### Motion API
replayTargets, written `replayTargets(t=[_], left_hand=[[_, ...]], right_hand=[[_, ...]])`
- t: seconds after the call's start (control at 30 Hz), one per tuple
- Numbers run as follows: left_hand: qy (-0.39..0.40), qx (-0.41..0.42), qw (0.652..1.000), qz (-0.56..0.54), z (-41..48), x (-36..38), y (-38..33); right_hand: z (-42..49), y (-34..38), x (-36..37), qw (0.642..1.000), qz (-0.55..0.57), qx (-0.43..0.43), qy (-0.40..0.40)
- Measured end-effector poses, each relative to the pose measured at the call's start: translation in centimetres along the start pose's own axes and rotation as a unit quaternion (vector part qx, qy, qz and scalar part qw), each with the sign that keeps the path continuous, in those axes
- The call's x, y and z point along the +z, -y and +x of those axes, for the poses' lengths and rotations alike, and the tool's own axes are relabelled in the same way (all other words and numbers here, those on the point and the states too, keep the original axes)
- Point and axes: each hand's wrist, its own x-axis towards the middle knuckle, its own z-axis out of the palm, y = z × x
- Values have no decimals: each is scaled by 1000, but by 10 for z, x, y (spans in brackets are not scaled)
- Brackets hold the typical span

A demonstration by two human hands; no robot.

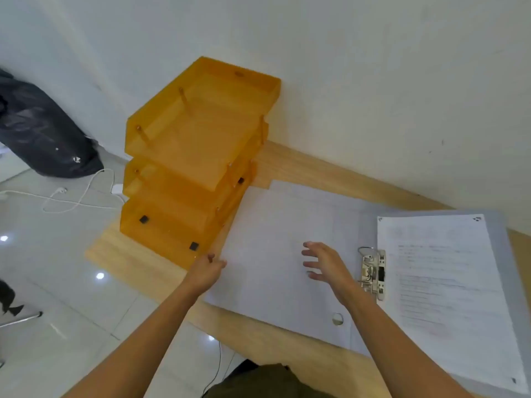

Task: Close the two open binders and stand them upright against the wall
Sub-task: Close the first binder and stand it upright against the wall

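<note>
Left hand (207, 267) pinches the open binder (275, 254) cover's edge; right hand (324, 264) hovers spread above it, gripping nothing.

A binder (275, 254) lies open and flat on a wooden desk (301, 165), filling the lower right of the frame. Its left cover is bare; a stack of printed sheets (442, 291) rests on its right half, beside the metal ring clip (373, 274) at the spine. The left hand (205, 268), at lower centre, pinches the cover's left edge. The right hand (324, 264) hovers over the cover with fingers spread. An orange stacked tray (198, 145) stands at centre left, against the white wall (373, 67). A black bag (37, 130) and white cable (83, 196) lie on the tiled floor at left.
</note>
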Motion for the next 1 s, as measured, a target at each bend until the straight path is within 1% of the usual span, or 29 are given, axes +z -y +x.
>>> replayTargets(t=[0.1, 0.17, 0.27, 0.37, 0.43, 0.53, 0.6, 0.73, 0.9, 1.0], left_hand=[[-10, 22, 998, 54, 5, 1, 11], [-18, 27, 999, 35, 10, 2, 18], [-17, 34, 999, -4, 16, 2, 12], [10, 43, 998, -36, 21, 2, 7], [52, 47, 996, -54, 24, 1, 11], [120, 35, 992, -33, 23, 5, 12], [132, 41, 990, -36, 21, 14, 11], [129, 59, 988, -68, 16, 33, 2], [117, 71, 985, -108, -5, 34, -22], [161, 82, 969, -169, -27, 24, -49]], right_hand=[[5, -4, 17, 999, -17, 29, -1], [5, -9, 27, 998, -26, 46, 14], [7, -9, 26, 998, -39, 46, 5], [9, -6, 19, 997, -50, 50, -12], [6, -4, 16, 997, -59, 51, -15], [0, -1, 9, 996, -73, 49, -15], [-5, 2, 5, 995, -84, 47, -12], [-15, 1, -4, 994, -100, 51, -1], [-24, 5, -22, 995, -86, 42, 11], [-26, 16, -26, 997, -68, 26, 21]])
